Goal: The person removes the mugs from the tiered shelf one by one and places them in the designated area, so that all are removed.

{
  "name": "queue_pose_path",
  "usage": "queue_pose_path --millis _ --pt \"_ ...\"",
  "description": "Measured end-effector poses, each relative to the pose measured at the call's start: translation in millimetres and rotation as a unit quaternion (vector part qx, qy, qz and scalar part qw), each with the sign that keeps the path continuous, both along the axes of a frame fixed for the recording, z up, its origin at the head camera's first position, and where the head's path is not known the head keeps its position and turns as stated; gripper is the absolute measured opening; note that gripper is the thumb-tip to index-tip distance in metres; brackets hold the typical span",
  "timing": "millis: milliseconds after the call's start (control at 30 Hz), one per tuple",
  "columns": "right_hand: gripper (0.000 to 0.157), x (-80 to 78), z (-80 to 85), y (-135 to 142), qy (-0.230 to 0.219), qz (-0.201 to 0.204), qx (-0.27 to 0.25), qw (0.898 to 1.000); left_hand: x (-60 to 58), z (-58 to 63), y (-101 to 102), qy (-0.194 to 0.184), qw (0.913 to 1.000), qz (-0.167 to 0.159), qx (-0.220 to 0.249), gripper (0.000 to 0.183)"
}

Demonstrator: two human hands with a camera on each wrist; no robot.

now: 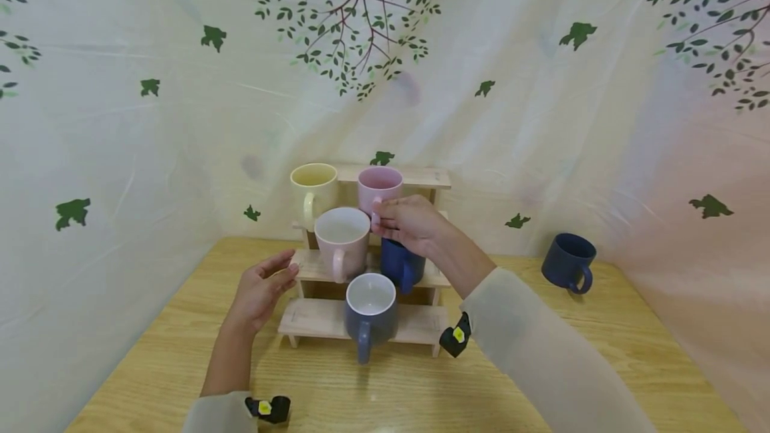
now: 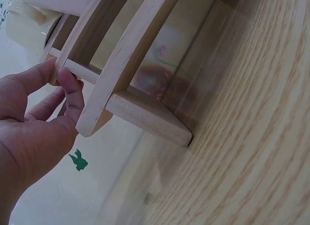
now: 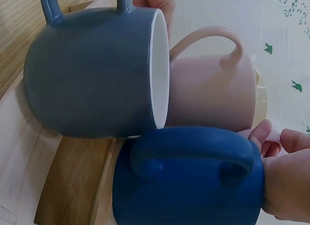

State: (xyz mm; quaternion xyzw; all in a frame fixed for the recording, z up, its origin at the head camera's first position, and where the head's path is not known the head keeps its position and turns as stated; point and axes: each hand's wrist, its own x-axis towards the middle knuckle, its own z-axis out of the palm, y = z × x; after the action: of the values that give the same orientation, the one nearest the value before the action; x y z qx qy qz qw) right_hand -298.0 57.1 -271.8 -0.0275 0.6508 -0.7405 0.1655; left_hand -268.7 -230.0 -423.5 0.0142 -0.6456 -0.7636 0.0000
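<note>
A three-step wooden stand (image 1: 313,318) holds several mugs. My right hand (image 1: 416,224) pinches the handle of the pink mug (image 1: 368,196) at the top right, partly hiding it. In the left wrist view, my left hand (image 2: 36,121) grips the end of the middle step (image 2: 62,60) between thumb and fingers. Left of the pink mug is a yellow mug (image 1: 323,200). The middle level bears a pale pink mug (image 1: 343,250) and a blue mug (image 1: 396,264), which sits just under my right hand. On the lowest step stands a grey-blue mug (image 1: 380,326) with a white inside.
A dark navy mug (image 1: 561,264) stands alone at the right of the wooden table (image 1: 337,396), its handle turned to the front right. Behind and beside the table hangs a pale curtain (image 1: 180,152) printed with leaves and branches.
</note>
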Motion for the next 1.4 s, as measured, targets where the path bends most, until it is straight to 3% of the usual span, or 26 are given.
queue_pose_path --millis 300,933,1400 --pt "0.033 0.6 1.6 -0.6 0.016 0.015 0.007 1.0 -1.0 0.3 0.1 -0.001 1.0 0.003 -0.001 0.054" --pt "0.029 8.5 7.5 -5.4 0.008 -0.025 -0.007 1.0 0.5 -5.5 0.7 0.013 0.9998 0.003 0.013 0.055" --pt "0.026 15.9 12.9 -4.0 0.115 -0.062 -0.042 0.99 2.1 -5.8 1.2 0.015 0.9998 0.003 0.016 0.055"
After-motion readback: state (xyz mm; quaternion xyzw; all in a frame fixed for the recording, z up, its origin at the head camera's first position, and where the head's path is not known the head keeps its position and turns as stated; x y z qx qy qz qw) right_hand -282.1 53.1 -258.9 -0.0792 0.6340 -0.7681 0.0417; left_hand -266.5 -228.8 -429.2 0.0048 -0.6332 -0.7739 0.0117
